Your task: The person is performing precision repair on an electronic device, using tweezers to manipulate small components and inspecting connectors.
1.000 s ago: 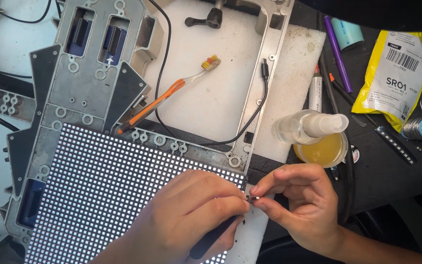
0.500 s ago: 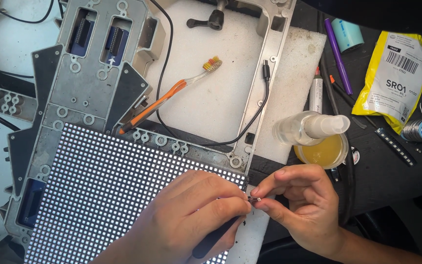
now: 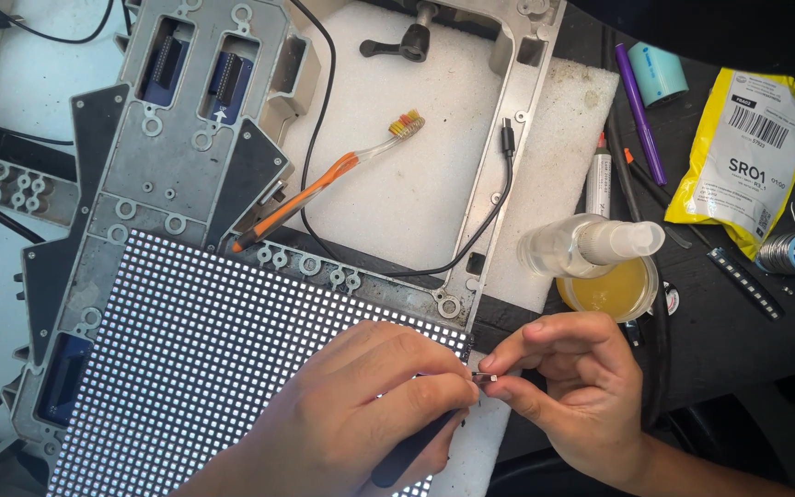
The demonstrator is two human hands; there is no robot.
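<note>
Your right hand (image 3: 570, 387) pinches a tiny dark component (image 3: 485, 378); your left hand (image 3: 361, 414) grips a black tool (image 3: 407, 453) over the LED matrix panel (image 3: 204, 359).

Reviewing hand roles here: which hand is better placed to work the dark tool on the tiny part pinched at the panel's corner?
Probably the left hand: it grips the dark tool, its tip at the small part. The right hand is taken up pinching that part between thumb and forefinger beside the LED panel.

Left hand (image 3: 361, 414) grips dark tool (image 3: 407, 453); right hand (image 3: 572, 387) pinches tiny part (image 3: 485, 378) over LED panel (image 3: 213, 368).
</note>
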